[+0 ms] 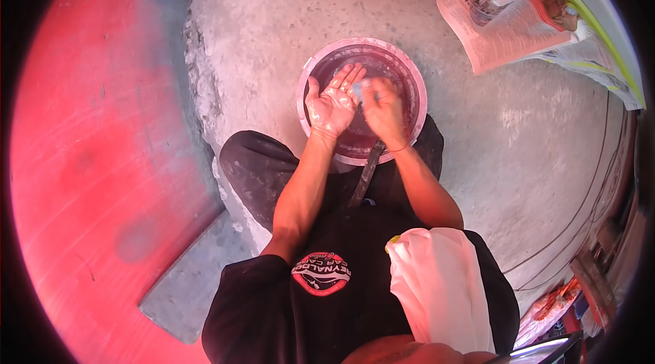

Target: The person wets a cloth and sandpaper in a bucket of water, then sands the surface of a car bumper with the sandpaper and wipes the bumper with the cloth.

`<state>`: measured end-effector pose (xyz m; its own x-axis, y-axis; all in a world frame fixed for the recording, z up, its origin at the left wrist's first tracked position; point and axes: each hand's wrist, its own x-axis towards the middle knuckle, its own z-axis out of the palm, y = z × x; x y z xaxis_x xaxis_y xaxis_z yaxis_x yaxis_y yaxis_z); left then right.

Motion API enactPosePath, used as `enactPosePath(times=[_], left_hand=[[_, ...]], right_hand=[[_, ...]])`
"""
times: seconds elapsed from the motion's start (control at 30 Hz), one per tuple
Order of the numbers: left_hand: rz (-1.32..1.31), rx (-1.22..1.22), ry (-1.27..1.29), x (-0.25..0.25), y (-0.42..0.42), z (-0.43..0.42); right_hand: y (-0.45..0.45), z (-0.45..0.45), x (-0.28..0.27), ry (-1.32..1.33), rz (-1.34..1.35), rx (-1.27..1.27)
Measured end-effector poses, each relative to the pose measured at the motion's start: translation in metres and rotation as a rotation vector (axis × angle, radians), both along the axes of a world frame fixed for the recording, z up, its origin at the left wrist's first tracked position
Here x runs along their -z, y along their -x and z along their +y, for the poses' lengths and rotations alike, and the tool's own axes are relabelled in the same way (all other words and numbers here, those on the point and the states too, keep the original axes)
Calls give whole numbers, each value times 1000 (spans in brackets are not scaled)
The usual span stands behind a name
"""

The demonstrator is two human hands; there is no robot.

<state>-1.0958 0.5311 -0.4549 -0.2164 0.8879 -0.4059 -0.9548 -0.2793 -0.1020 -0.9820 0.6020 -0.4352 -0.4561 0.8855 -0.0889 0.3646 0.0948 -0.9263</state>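
Note:
My left hand [332, 106] is held palm up over a round bucket [305, 106], its fingers stretched out and its skin wet and shiny. Beside it, my right hand [384, 108] has its fingers closed, pinching a small blue-grey piece [357, 90] against the left hand's fingers. That piece is blurred, and its kind is unclear. Dark liquid [361, 133] shows inside the bucket, below both hands. A dark flat strip [367, 174] leans over the bucket's near rim toward my lap.
Rough concrete floor [505, 159] surrounds the bucket. A large red surface [89, 159] fills the left side, with a grey slab [194, 282] near it. Newspaper sheets [505, 30] hang at the upper right. White cloth [440, 282] drapes over my shoulder. Thin cables run along the right.

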Motion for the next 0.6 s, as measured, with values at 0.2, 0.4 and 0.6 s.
enactPosePath(times=[0.2, 0.4, 0.6], left_hand=[[121, 139, 126, -14, -20, 2], [-35, 160, 82, -51, -22, -25], [52, 70, 68, -55, -5, -27]], right_hand=[[42, -4, 57, 19, -78, -26], [49, 50, 100, 312, -406, -18], [30, 56, 111, 514, -199, 41]])
